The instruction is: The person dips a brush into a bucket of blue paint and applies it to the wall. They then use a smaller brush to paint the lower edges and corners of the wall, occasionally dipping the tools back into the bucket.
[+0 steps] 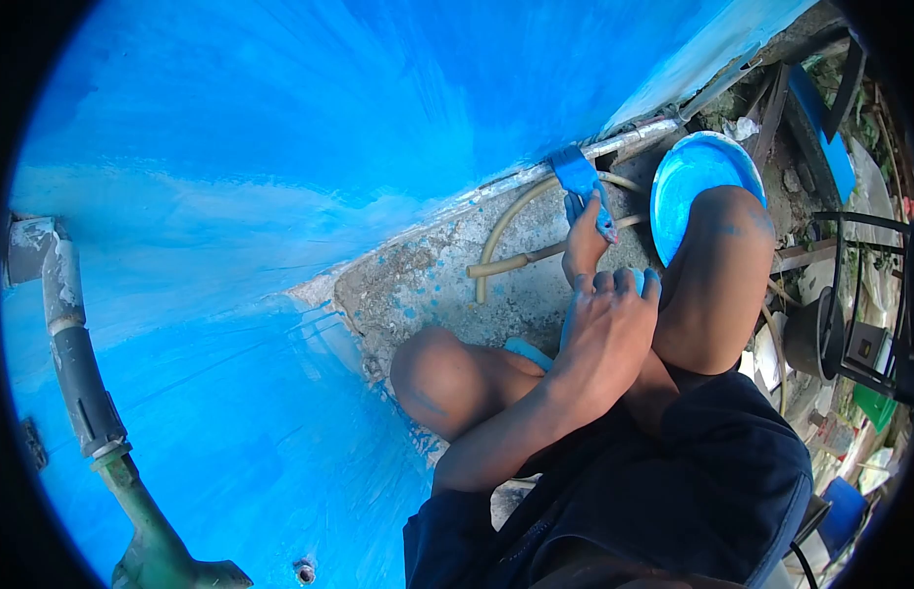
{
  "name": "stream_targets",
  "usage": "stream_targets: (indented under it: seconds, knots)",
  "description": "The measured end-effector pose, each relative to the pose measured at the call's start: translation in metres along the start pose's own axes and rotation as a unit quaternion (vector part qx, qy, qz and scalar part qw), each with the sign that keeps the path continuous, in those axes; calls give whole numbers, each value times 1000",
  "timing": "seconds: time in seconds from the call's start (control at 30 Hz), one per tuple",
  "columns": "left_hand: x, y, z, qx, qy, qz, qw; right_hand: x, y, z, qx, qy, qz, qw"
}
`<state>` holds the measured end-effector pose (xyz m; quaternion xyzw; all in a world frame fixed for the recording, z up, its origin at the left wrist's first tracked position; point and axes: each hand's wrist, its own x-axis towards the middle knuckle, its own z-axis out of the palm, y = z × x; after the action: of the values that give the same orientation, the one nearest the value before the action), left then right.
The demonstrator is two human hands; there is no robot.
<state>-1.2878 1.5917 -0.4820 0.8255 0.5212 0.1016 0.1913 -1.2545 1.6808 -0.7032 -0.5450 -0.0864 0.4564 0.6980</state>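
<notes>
The person squatted beside a large blue-painted hull [280, 147], knees drawn up, looking down along both arms. The right hand [582, 240] reached forward to the lower edge of the hull, its grip clamped on a paintbrush [582, 182] thick with blue paint; the brush head lay against the pale, unpainted strip where the hull met the ground. The fingers of that hand were smeared blue. The left hand [609, 329] lay nearer the body, between the two knees, its paint-stained fingertips curled together over something blue just beside the right forearm; what it gripped, and how firmly, I could not tell, since the back of the hand hid it. Just to the right of the brush, touching the far side of the right knee, stood a round bucket of blue paint [695, 177], its surface bright and partly hidden by the knee. A tan hose [506, 231] curved across the rough concrete ground [418, 280] beneath the hull, passing just beside the right hand, and the concrete was speckled with blue drips. At the far left a grey and green pipe [79, 363] ran down the painted surface. Off to the right lay a clutter of dark metal frames [860, 324], scraps and a blue board [820, 128], well apart from both hands.
</notes>
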Motion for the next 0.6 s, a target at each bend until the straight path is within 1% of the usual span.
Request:
stream_targets:
  seconds: [0.03,0.1,0.13,0.17,0.2,0.23,0.3,0.33,0.37,0.43,0.47,0.5,0.57,0.6]
  knots:
    - [0,0,1,1,0,1,1000,2,2,-2,1,0,0,1000]
    - [-1,1,3,-6,0,-4,1000,4,7,-8,-58,-55,50,995]
    - [-1,1,2,-6,0,-3,1000,5,11,-16,-57,-55,50,996]
    - [0,1,-1,-9,-7,-4,1000,3,13,-28,-176,-143,-48,973]
    - [0,1,-2,-12,-15,-4,1000,3,16,-38,-289,-227,-145,919]
    - [1,1,-2,-11,-14,-3,1000,0,10,-39,-288,-227,-146,919]
    - [2,1,-2,-14,-16,8,1000,-2,-3,-43,-370,-352,-211,833]
    - [2,2,-3,-13,-15,9,1000,1,-5,-46,-401,-373,-130,827]
    - [3,2,-5,-6,-6,17,1000,5,-4,-48,-400,-374,-132,826]
    - [1,3,-6,-1,4,22,1000,14,3,-54,-418,-457,-122,776]
    - [0,3,-7,0,8,33,999,21,6,-59,-418,-458,-123,775]
    - [0,2,-7,2,13,43,999,29,10,-61,-330,-480,-11,813]
    - [0,1,-9,-1,16,42,999,34,5,-56,-236,-494,104,830]
    - [-1,2,-10,-5,15,44,999,37,1,-56,-196,-497,147,832]
